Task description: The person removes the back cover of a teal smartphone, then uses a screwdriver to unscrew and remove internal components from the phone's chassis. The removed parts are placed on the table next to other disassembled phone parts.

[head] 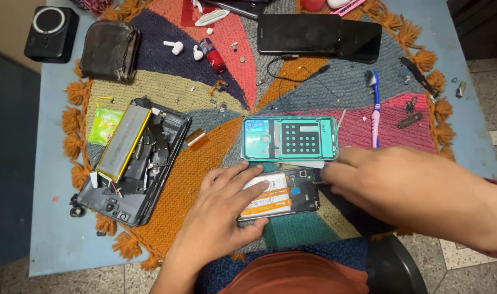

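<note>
Head view looks down on a person's two hands at work over an opened phone (284,195) that lies on a many-coloured woven mat (205,163). The left hand (221,209) presses flat on the phone's near end, its fingers (243,177) spread apart and laid across the white battery, thumb curling under the lower edge. The right hand (390,182) comes in from the other side; its fingertips (330,171) are bunched together at the phone's far corner, just beside the dark camera end, and whether they pinch anything cannot be told. Just beyond both sets of fingertips lies a teal phone back cover (289,138), inner face up, almost touching the phone's upper edge. Past the right hand's knuckles a blue and pink toothbrush (375,111) lies on the mat. Well off to the outer side of the left hand sits a dismantled tablet (131,160) with a long silver battery propped across it. Far beyond the fingertips rest two dark phones (319,35), white earbuds (175,47) and a worn dark wallet (109,50).
</note>
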